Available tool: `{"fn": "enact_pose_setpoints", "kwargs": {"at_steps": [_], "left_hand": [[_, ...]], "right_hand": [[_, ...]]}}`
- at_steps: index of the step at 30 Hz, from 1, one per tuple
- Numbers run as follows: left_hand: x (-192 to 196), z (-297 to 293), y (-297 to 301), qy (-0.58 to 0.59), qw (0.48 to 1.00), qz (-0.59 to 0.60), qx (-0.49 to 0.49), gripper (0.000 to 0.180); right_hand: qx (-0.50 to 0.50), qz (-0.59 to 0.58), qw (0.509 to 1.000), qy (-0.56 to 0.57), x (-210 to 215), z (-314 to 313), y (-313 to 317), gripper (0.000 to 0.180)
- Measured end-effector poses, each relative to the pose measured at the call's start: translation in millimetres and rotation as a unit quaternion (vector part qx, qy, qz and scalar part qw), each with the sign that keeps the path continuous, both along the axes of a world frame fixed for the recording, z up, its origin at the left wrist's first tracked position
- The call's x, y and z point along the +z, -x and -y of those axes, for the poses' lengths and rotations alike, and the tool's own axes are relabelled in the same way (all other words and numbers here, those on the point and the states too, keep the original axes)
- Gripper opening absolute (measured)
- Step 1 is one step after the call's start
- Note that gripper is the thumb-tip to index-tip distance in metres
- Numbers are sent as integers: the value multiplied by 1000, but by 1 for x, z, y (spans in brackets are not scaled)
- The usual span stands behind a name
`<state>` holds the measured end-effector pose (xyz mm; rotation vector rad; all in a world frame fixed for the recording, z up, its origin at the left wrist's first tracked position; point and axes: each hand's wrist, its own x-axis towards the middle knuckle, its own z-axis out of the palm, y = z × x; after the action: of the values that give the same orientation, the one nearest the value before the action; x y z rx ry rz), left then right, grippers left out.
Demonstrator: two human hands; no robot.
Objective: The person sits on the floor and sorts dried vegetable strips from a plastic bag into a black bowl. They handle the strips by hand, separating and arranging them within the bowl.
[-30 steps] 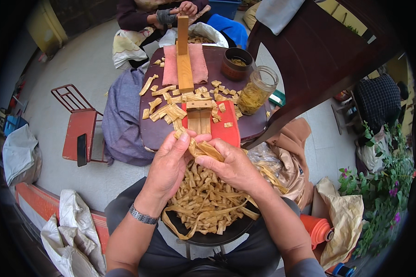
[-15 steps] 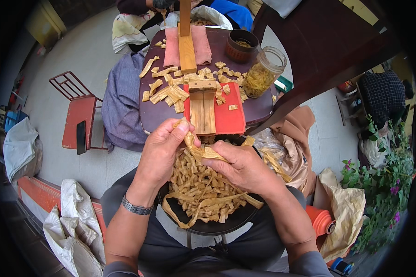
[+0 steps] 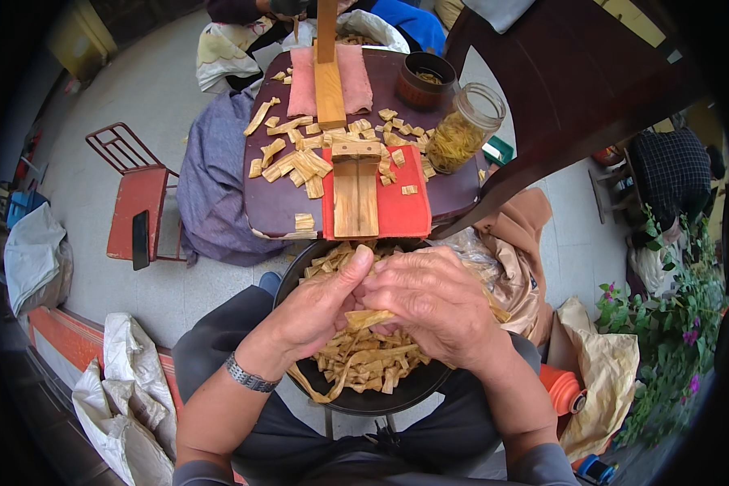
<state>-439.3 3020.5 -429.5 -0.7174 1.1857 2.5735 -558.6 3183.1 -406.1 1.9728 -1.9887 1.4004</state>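
Note:
My left hand point(image 3: 312, 314) and my right hand point(image 3: 439, 298) meet above a round black pan point(image 3: 417, 394) on my lap. A flat tan fibrous strip point(image 3: 368, 319) shows between them, sticking out under the curled fingers of my right hand. My left thumb points up beside it, and the left fingers are bent around the strip, partly hidden. The right fingers are folded over and cover most of what both hands grip. Many short folded tan pieces point(image 3: 377, 366) fill the pan, with a longer strip curving along its left side.
Just beyond stands a dark purple table point(image 3: 287, 212) with a grooved wooden block point(image 3: 355, 202) on a red cloth point(image 3: 403, 212). Cut strip pieces point(image 3: 304, 166) lie around it. A glass jar point(image 3: 464, 134) and a dark pot point(image 3: 425, 81) stand at the right. A red chair point(image 3: 142, 206) is left.
My hands have come together and the right hand has turned over the strip. A small piece now lies on the table's front edge, left of the red cloth.

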Motion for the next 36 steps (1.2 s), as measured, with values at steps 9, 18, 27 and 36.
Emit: {"fn": "enact_pose_setpoints", "kwargs": {"at_steps": [9, 18, 27, 36], "left_hand": [[22, 7, 11, -84, 984, -134, 79, 39], [13, 0, 6, 200, 958, -83, -189, 15], [-3, 9, 0, 575, 780, -170, -180, 5], [-7, -3, -3, 597, 779, -173, -84, 25]], "right_hand": [[76, -63, 995, 15, -2, -4, -26, 26], [-13, 215, 976, 7, -10, -2, -8, 25], [-143, 127, 968, -163, -34, 8, -10, 22], [-62, 423, 839, -336, -36, 1, 8, 33]]}}
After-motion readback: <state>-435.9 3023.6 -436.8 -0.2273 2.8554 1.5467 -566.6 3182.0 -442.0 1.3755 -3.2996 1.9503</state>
